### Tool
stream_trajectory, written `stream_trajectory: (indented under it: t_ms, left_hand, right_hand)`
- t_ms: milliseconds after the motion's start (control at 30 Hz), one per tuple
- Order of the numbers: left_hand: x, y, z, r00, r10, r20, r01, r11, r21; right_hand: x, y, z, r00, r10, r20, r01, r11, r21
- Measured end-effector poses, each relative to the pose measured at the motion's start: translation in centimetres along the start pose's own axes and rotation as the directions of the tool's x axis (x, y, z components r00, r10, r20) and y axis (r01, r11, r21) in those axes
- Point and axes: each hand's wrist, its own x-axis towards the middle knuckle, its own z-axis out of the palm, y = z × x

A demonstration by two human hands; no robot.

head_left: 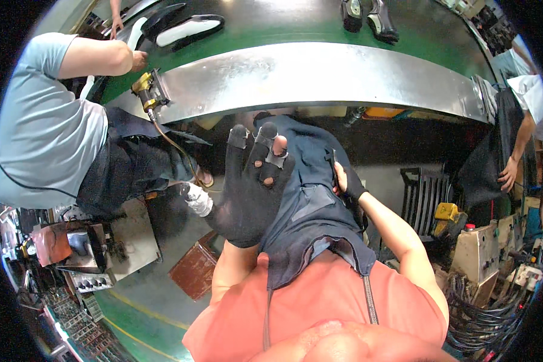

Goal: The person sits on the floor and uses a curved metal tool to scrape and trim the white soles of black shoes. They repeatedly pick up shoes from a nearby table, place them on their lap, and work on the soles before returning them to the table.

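My left hand (247,187) is raised in front of my apron, in a worn black glove with holes at some fingers. Grey tape wraps several fingertips and white tape covers the thumb (198,200). Its fingers are stretched and apart, with nothing in them. Lower, at the right side of my dark blue apron (304,175), my right hand (349,184) in a black fingerless glove is closed around a small, narrow dark tool (332,159). Its exact kind is not clear, and part of it is hidden by the hand.
A metal bench edge (271,75) crosses ahead, before a green surface with a white-soled shoe (190,30) and dark shoes (381,21). A yellow-black air tool (148,90) with a hose rests at its left. Co-workers stand left (48,120) and right (528,114). A brown stool (193,270) stands behind left.
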Motion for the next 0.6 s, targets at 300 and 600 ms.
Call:
stream_trajectory:
  t_ms: [300, 600]
  left_hand:
    - [0.9, -0.1, -0.8, 0.999, -0.03, -0.025, 0.029, 0.998, -0.053]
    - [3.6, -0.1, -2.5, 0.995, -0.055, -0.082, 0.049, 0.996, -0.071]
  right_hand:
    - [-0.2, -0.4, -0.2, 1.0, -0.004, 0.003, 0.004, 0.999, -0.051]
    - [2.1, 0.0, -0.6, 0.991, 0.101, 0.09, -0.098, 0.994, -0.042]
